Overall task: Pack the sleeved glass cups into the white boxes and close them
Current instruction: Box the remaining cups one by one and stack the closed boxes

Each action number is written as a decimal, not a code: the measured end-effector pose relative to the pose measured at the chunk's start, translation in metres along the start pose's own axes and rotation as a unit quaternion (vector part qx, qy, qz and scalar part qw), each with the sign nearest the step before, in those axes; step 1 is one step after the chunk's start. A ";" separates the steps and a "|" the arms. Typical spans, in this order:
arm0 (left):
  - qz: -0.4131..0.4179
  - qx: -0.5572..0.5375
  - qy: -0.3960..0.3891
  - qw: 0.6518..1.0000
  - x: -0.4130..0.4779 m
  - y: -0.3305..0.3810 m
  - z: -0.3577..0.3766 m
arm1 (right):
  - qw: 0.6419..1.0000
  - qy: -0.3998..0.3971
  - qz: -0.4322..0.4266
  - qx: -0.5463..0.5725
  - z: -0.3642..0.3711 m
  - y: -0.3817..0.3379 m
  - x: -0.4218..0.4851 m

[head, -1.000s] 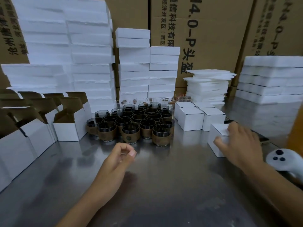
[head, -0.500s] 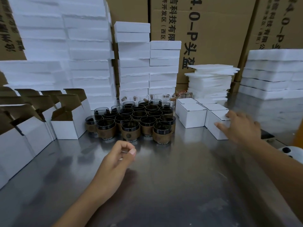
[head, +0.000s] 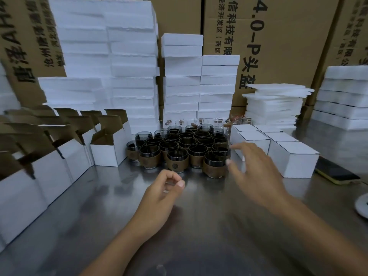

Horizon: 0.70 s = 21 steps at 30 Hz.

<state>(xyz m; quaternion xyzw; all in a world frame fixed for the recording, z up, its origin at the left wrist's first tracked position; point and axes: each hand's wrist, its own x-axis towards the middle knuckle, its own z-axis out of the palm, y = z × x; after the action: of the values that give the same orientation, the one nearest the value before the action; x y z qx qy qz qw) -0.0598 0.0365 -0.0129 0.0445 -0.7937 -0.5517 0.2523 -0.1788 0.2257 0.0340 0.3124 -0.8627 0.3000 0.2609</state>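
We judge the packing barely begun: a few closed white cardboard boxes (head: pixel 292 162) stand at right, many brown-sleeved dark glass cups (head: pixel 177 162) crowd the steel counter (head: pixel 199 236) beside open white boxes (head: pixel 108 154), our right hand (head: pixel 256 172) with fingers spread, left hand (head: pixel 159 196) loosely curled, both empty.

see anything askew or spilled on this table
Only the thin foam sheet stack behind the closed boxes: its top sheets are skewed and overhang. The sleeved cups all look upright, nothing spilled.
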 end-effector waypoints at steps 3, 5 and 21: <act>0.000 0.019 0.029 0.999 -0.001 -0.002 -0.002 | 0.997 -0.022 -0.045 0.051 0.026 -0.037 -0.014; 0.000 0.029 0.049 0.998 -0.001 -0.004 -0.006 | 0.995 -0.039 -0.061 0.062 0.039 -0.046 -0.022; -0.092 0.174 0.255 0.947 0.065 -0.044 -0.108 | 0.992 -0.052 0.018 0.111 0.061 -0.022 -0.024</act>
<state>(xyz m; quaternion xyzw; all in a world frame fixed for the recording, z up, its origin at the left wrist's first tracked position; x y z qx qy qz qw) -0.0768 -0.0957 -0.0012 0.2997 -0.7792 -0.3959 0.3824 -0.1637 0.1799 -0.0149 0.3387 -0.8419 0.3825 0.1739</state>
